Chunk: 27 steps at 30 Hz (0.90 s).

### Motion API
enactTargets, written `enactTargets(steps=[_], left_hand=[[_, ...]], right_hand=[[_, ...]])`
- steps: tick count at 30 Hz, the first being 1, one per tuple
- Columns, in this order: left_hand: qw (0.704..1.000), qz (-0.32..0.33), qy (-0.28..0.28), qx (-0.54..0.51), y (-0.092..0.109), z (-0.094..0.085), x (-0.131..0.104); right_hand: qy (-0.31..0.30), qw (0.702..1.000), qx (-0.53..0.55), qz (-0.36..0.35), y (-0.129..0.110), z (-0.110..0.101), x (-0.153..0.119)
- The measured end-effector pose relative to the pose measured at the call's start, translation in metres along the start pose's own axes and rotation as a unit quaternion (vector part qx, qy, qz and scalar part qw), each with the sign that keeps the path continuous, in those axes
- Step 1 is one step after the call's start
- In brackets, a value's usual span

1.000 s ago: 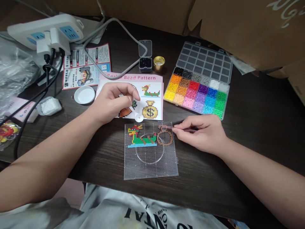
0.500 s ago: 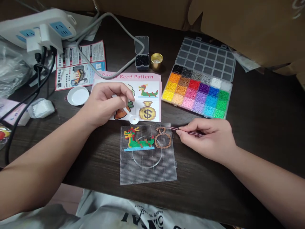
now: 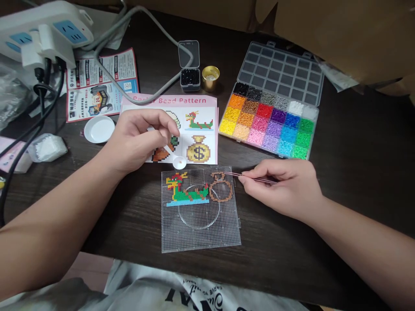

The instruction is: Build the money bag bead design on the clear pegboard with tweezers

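Observation:
My left hand (image 3: 142, 136) is closed on the handle of a small white spoon (image 3: 179, 162), its bowl over the lower edge of the pattern sheet (image 3: 210, 103) and holding a tiny brownish bit. Pinched in my right hand (image 3: 280, 185) are thin tweezers (image 3: 256, 178), their tips at the top right of the clear pegboard (image 3: 201, 239). On that board a green dragon made of beads (image 3: 189, 194) lies at upper left. Beside it is a brown bead outline of a pouch (image 3: 221, 190). Whether the tweezer tips grip a bead is too small to tell.
An open bead box (image 3: 269, 121) with many coloured compartments lies at right. Behind the sheet stand a small box of black beads (image 3: 190, 77) and a gold cup (image 3: 211, 78). A white dish (image 3: 99, 129), a leaflet (image 3: 100, 86), a grey cable (image 3: 155, 17) and a power strip (image 3: 48, 30) occupy the left.
The view has shifted slightly, so the power strip and bead box sit a little higher. Both hands keep their hold; the tweezer tips stay by the top of the pouch outline.

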<state>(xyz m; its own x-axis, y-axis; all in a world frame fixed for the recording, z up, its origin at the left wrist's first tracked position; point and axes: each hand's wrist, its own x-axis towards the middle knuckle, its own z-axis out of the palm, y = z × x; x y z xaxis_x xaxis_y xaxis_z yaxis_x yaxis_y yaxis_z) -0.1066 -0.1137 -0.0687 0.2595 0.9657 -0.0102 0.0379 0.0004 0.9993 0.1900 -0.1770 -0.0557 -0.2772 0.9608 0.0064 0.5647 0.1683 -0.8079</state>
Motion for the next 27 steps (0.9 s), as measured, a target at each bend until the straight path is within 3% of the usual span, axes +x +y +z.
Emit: enactTargets(steps=[27], left_hand=[[1.000, -0.015, 0.010, -0.019, 0.0061, 0.0046, 0.0012]], right_hand=[[0.000, 1.000, 0.016, 0.006, 0.0000, 0.0004, -0.0001]])
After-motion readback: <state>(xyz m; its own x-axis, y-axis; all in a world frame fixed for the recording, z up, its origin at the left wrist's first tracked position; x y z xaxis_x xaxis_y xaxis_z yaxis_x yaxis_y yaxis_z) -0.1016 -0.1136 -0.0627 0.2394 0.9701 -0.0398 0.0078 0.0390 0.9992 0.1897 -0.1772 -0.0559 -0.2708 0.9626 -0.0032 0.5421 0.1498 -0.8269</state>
